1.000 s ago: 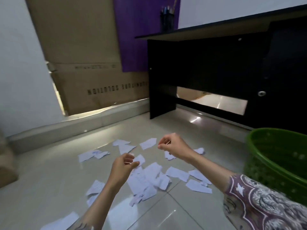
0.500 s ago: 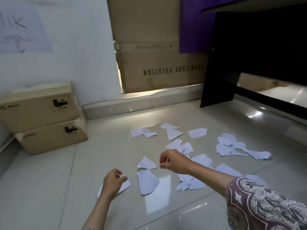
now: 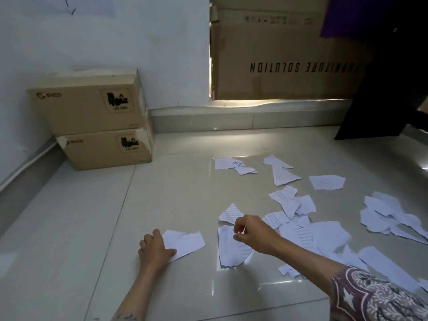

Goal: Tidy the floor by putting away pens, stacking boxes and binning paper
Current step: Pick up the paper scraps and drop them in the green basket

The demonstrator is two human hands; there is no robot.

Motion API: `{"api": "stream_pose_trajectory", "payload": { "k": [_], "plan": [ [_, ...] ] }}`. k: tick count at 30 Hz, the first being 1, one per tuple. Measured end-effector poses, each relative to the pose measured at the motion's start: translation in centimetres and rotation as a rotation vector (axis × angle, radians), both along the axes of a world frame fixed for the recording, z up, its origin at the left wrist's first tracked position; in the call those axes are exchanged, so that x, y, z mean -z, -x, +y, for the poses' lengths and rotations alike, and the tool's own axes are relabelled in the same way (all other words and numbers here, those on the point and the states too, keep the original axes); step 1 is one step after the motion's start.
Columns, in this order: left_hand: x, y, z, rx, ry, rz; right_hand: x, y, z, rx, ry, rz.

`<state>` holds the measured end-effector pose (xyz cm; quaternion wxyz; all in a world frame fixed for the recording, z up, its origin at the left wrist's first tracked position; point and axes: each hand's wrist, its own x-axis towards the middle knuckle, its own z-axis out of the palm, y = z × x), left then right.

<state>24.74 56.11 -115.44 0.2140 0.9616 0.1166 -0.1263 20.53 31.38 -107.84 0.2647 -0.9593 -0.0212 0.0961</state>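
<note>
- Resting on the tiled floor (image 3: pixel 185 186), the left hand (image 3: pixel 154 247) pinches the near edge of a blank paper scrap (image 3: pixel 185 240)
- right hand (image 3: pixel 251 232) hovers with fingers curled; whether it holds anything, I cannot tell
- torn lined scraps (image 3: pixel 289 200) lie scattered across the tiles, right of centre
- two cardboard boxes (image 3: pixel 97 126) sit stacked in the corner by the wall

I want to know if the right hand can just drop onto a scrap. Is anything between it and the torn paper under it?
Nothing visible is. The right hand hovers with curled fingers directly over a torn paper piece lying flat on the bare floor. The left hand is already on a separate scrap off to the side, clear of it.
</note>
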Motion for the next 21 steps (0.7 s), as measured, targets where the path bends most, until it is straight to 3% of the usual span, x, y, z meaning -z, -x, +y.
{"api": "stream_pose_trajectory", "payload": {
  "k": [5, 11, 18, 21],
  "plan": [
    [1.6, -0.6, 0.5, -0.04, 0.017, -0.002, 3.0, -1.3, -0.6, 0.112, -0.012, -0.004],
    [2.2, 0.0, 1.1, -0.111, 0.367, -0.107, 5.9, -2.2, -0.7, 0.287, 0.003, 0.091],
    [0.7, 0.3, 2.3, -0.204, 0.708, -0.124, 8.6, -2.2, 0.3, 0.327, 0.149, 0.135],
    [0.3, 0.4, 2.8, -0.257, 0.783, -0.112, 9.0, -2.6, 0.7, 0.359, 0.005, 0.144]
  ]
}}
